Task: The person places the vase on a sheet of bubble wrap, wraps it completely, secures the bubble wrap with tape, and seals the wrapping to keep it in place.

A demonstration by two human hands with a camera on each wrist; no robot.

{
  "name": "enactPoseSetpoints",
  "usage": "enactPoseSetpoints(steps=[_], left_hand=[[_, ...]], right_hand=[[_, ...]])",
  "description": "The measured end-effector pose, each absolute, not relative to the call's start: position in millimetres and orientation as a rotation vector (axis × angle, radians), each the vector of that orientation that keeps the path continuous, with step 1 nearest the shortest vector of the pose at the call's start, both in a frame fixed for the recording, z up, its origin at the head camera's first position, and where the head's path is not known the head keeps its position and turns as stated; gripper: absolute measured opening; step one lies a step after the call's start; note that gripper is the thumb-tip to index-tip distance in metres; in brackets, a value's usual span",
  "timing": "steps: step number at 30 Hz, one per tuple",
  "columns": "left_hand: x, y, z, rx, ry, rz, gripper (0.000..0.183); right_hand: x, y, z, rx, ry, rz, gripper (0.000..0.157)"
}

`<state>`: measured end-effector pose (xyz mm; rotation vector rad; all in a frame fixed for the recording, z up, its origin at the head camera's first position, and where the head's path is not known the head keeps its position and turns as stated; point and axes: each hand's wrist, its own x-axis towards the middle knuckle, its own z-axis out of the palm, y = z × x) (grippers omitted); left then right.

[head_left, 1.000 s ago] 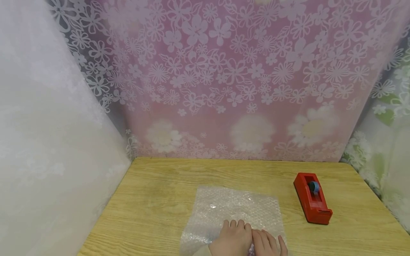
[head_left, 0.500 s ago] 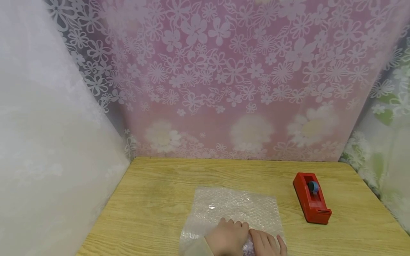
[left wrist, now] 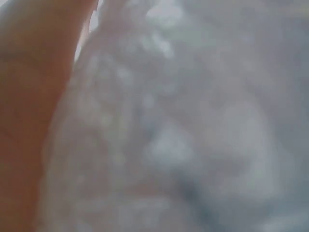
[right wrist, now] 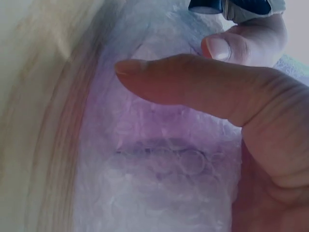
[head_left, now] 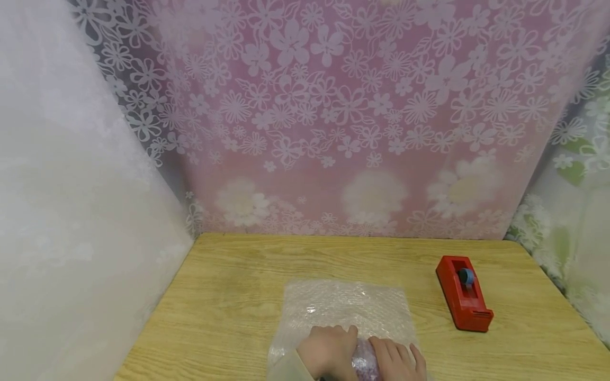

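Note:
A sheet of bubble wrap lies on the table, its near part rolled round a purplish object seen only through the plastic. My left hand grips the left part of this roll, fingers over the far side. On the right part, my right hand holds it with the fingers across the top. The right wrist view shows the right thumb across the wrapped bundle, with the left thumb beyond it. In the blurred left wrist view, bubble wrap fills most of the picture beside the left hand.
A red tape dispenser with a small blue roll stands to the right of the bubble wrap. The wood-grain table ends at a pink floral curtain at the back. Pale sheeting hangs along the left side.
My left hand has slid to the left and the gap between the hands has widened, showing more of the purplish bundle. The sheet's far edge has shifted slightly left. The right hand has barely moved.

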<state>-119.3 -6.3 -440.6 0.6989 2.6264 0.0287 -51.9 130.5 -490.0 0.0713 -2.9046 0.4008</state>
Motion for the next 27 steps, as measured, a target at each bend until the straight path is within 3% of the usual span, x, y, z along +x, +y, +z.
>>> enactPoseSetpoints(steps=[13,20,27], left_hand=[[-113.2,-17.2,-444.1,0.658,2.695,0.028,0.101],[-107.1,-20.0,-443.8,0.789,2.768,-0.046,0.1],[-83.0,-5.2,-468.9,1.227,3.319,-0.421,0.042]], right_hand=[[-63.7,143.1,-485.8,0.175,-3.128,0.456,0.098],[-67.4,148.1,-482.4,0.201,-3.148,0.464,0.105],[-65.0,145.6,-474.1,0.164,-3.237,0.677,0.111]])
